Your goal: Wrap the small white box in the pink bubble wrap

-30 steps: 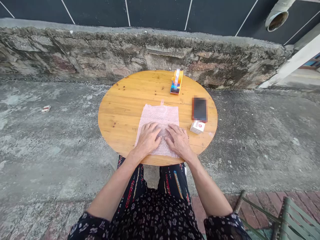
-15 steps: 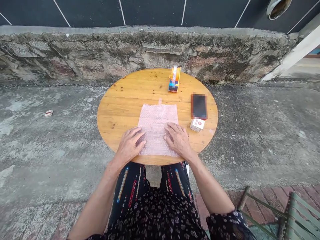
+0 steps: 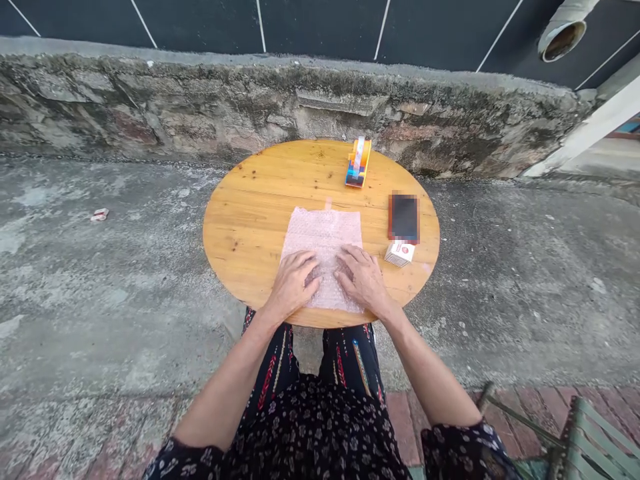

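Observation:
A sheet or bag of pinkish bubble wrap (image 3: 324, 233) lies flat near the front of the round wooden table (image 3: 245, 220), with a small strip poking out from its far edge. My left hand (image 3: 295, 283) rests on its left side, fingers apart and pointing away from me. On the right side lies my right hand (image 3: 363, 280), also spread flat. Neither hand grips anything. Whether something is inside the wrap I cannot tell.
A tape dispenser (image 3: 358, 163) with a yellow wheel stands toward the table's far edge. On the right are a dark rectangular object (image 3: 404, 218), partly blurred, and a small white box (image 3: 399, 253). A stone ledge (image 3: 200, 110) runs behind the table; a green chair (image 3: 595, 440) stands lower right.
My left hand has moved right, farther onto the bubble wrap and closer to my right hand. The right hand stays on the wrap. The view has shifted slightly.

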Demonstrator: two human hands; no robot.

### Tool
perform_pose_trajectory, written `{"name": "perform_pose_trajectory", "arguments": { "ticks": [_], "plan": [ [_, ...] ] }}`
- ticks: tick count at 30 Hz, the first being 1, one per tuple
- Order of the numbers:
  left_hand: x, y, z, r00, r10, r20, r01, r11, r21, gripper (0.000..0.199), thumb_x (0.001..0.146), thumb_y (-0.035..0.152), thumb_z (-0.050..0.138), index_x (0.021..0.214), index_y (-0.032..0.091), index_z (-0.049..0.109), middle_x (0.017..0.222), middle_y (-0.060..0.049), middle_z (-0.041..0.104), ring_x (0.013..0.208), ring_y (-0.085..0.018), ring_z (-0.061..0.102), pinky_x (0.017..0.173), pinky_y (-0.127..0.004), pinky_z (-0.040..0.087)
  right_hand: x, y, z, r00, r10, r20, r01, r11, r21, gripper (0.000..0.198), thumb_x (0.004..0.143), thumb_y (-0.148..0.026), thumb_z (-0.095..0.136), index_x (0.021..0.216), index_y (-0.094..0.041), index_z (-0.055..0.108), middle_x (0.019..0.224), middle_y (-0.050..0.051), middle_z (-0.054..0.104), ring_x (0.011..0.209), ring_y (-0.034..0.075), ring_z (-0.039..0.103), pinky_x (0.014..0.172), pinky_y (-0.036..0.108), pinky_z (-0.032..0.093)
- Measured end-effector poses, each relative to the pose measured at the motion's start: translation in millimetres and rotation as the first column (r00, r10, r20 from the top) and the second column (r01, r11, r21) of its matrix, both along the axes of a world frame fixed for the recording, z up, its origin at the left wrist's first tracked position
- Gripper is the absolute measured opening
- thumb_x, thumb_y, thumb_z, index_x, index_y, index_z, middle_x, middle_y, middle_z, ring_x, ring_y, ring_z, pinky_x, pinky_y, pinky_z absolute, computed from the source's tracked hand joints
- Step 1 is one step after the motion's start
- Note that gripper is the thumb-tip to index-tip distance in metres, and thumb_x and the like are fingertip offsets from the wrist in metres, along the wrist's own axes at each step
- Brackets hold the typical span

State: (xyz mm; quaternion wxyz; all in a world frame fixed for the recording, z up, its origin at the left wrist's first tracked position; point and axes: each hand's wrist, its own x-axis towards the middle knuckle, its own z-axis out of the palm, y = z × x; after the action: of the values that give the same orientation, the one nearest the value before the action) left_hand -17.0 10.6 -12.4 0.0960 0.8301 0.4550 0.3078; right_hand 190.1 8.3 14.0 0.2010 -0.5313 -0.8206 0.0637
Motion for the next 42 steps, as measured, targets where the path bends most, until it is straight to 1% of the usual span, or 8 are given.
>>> {"name": "perform_pose_trajectory", "arguments": {
  "ticks": [9, 19, 22, 30, 34, 38, 39, 42],
  "plan": [
    [3, 1, 0.1, 0.988, 0.085, 0.128, -0.068, 0.989, -0.133, 0.085, 0.078, 0.025, 0.065, 0.150, 0.014, 0.019, 0.133, -0.014, 0.057, 0.124, -0.029, 0.051, 0.106, -0.048, 0.039, -39, 25, 22, 0.975, 0.190, 0.118, -0.181, 0.980, -0.081, 0.044, 0.089, -0.019, 0.052, 0.132, -0.013, 0.054, 0.143, 0.015, 0.049, 0.132, 0.030, 0.043, 0.108, 0.048, 0.035],
    [1, 0, 5.4, 0.995, 0.063, 0.072, -0.053, 0.990, -0.128, 0.063, 0.081, 0.027, 0.063, 0.140, 0.019, 0.042, 0.133, -0.011, 0.057, 0.125, -0.028, 0.049, 0.107, -0.046, 0.038, 24, -44, 26, 0.931, 0.340, 0.135, -0.312, 0.930, -0.195, 0.038, 0.094, -0.022, 0.049, 0.131, -0.021, 0.058, 0.146, 0.011, 0.048, 0.134, 0.029, 0.044, 0.108, 0.051, 0.039],
    [1, 1, 4.1, 0.998, 0.031, 0.049, -0.026, 0.995, -0.101, 0.048, 0.081, 0.025, 0.063, 0.128, 0.019, 0.055, 0.133, -0.009, 0.057, 0.125, -0.027, 0.048, 0.108, -0.044, 0.037, 39, -54, 38, 0.931, 0.366, -0.006, -0.355, 0.900, -0.254, 0.029, 0.096, -0.026, 0.048, 0.119, -0.022, 0.066, 0.127, 0.009, 0.064, 0.119, 0.025, 0.058, 0.101, 0.046, 0.046],
    [-1, 2, 3.8, 1.000, -0.007, -0.019, 0.006, 0.998, -0.069, 0.038, 0.084, 0.028, 0.061, 0.121, 0.017, 0.062, 0.132, -0.011, 0.056, 0.124, -0.029, 0.048, 0.107, -0.047, 0.038, 7, 15, 39, 0.788, 0.027, -0.615, -0.278, 0.907, -0.316, 0.024, 0.089, -0.035, 0.059, 0.103, -0.019, 0.070, 0.100, 0.006, 0.071, 0.091, 0.017, 0.065, 0.081, 0.033, 0.052],
    [1, 2, 7.5, 0.999, -0.024, -0.045, 0.021, 0.997, -0.073, 0.042, 0.084, 0.026, 0.059, 0.125, 0.019, 0.059, 0.131, -0.011, 0.055, 0.123, -0.028, 0.048, 0.106, -0.047, 0.040, -21, 59, 24, 0.635, -0.090, -0.768, -0.506, 0.702, -0.501, 0.026, 0.082, -0.037, 0.067, 0.097, -0.017, 0.070, 0.090, 0.005, 0.072, 0.079, 0.015, 0.066, 0.072, 0.029, 0.053],
    [0, 2, 5.9, 0.999, -0.031, -0.042, 0.029, 0.998, -0.055, 0.039, 0.085, 0.025, 0.059, 0.123, 0.019, 0.060, 0.134, -0.011, 0.054, 0.127, -0.028, 0.047, 0.107, -0.047, 0.039, -25, 92, 15, 0.562, -0.311, -0.766, -0.534, 0.572, -0.623, 0.025, 0.078, -0.036, 0.072, 0.092, -0.015, 0.068, 0.094, 0.010, 0.072, 0.079, 0.017, 0.068, 0.069, 0.030, 0.056],
    [0, 2, 4.8, 0.999, -0.028, -0.043, 0.025, 0.998, -0.054, 0.037, 0.085, 0.025, 0.059, 0.121, 0.019, 0.061, 0.133, -0.011, 0.055, 0.127, -0.028, 0.047, 0.107, -0.047, 0.039, -23, 100, 14, 0.532, -0.351, -0.770, -0.529, 0.573, -0.626, 0.025, 0.079, -0.035, 0.072, 0.092, -0.014, 0.067, 0.097, 0.011, 0.072, 0.083, 0.018, 0.068, 0.072, 0.032, 0.057],
    [-1, 2, 1.9, 0.999, -0.017, -0.045, 0.014, 0.998, -0.057, 0.035, 0.085, 0.027, 0.059, 0.120, 0.019, 0.062, 0.133, -0.010, 0.055, 0.127, -0.028, 0.047, 0.108, -0.048, 0.038, -18, 117, 11, 0.406, -0.418, -0.812, -0.396, 0.720, -0.569, 0.021, 0.077, -0.031, 0.074, 0.089, -0.016, 0.066, 0.098, 0.009, 0.072, 0.091, 0.018, 0.067, 0.081, 0.034, 0.056]
  ]
}}
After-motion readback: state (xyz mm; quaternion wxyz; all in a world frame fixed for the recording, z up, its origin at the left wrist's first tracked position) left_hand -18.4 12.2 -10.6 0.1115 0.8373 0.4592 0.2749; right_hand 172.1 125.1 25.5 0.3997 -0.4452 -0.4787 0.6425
